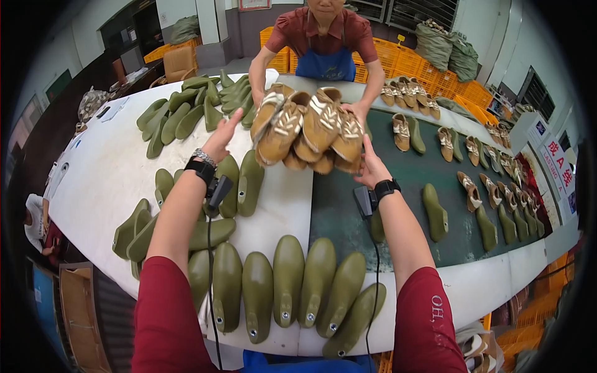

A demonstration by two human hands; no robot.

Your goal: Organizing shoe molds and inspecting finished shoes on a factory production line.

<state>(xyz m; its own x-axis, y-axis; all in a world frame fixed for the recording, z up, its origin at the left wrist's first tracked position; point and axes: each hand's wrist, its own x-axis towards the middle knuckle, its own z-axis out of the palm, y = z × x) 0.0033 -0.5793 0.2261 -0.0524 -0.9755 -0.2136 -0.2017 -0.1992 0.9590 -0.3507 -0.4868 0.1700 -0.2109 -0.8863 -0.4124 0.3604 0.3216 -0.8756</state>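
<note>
A bunch of brown shoe uppers (305, 133) with white laces hangs above the table, held from both sides by a person across from me. My left hand (221, 140) reaches up at its left with fingers stretched out, apart from the shoes. My right hand (373, 165) is at the right side of the bunch, fingers extended; whether it touches the uppers I cannot tell. Green shoe lasts (289, 280) stand in a row close in front of me, between my forearms. More green lasts (250, 183) lie below my left hand.
A white table (93, 180) surrounds a dark green conveyor belt (398, 205). On the belt's right, brown uppers (446, 144) lie paired with green lasts (487, 230). A heap of lasts (180, 115) covers the far left. Orange crates (398, 59) are stacked behind the other person.
</note>
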